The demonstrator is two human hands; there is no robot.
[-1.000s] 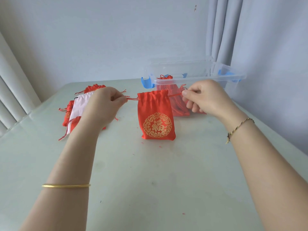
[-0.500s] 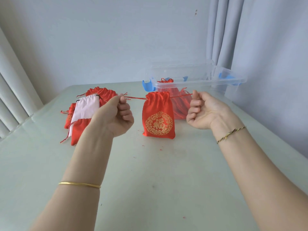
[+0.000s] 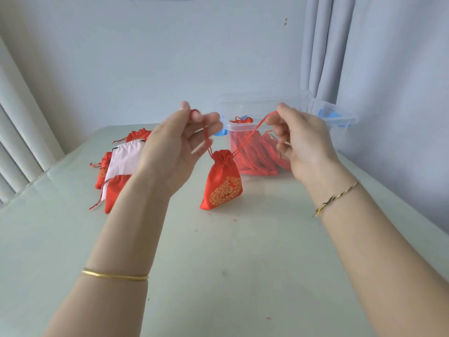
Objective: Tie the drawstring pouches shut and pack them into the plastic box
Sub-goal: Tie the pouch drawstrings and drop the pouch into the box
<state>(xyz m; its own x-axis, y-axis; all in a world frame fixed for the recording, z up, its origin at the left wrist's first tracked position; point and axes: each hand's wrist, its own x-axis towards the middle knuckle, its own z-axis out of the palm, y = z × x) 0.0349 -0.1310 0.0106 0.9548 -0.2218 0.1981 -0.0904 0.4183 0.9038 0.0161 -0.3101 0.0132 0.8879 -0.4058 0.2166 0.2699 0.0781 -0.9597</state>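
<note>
A red pouch with a gold emblem point(image 3: 222, 184) hangs tilted, its mouth cinched tight, its lower corner touching the table. My left hand point(image 3: 177, 144) pinches the left red drawstring point(image 3: 206, 135) above it. My right hand point(image 3: 301, 139) pinches the right drawstring point(image 3: 252, 132), raised to the same height. Behind them stands the clear plastic box point(image 3: 286, 110) with blue latches, and several red pouches point(image 3: 257, 154) lie inside it.
A pile of loose pouches point(image 3: 119, 166), red ones and a pale pink one, lies on the table at the left behind my left wrist. The glass-topped table point(image 3: 230, 251) runs to a wall at the back and curtains at both sides.
Both hands have risen and come closer together, lifting the strings. The pouch's mouth has drawn shut and the pouch now hangs tilted instead of standing flat and wide.
</note>
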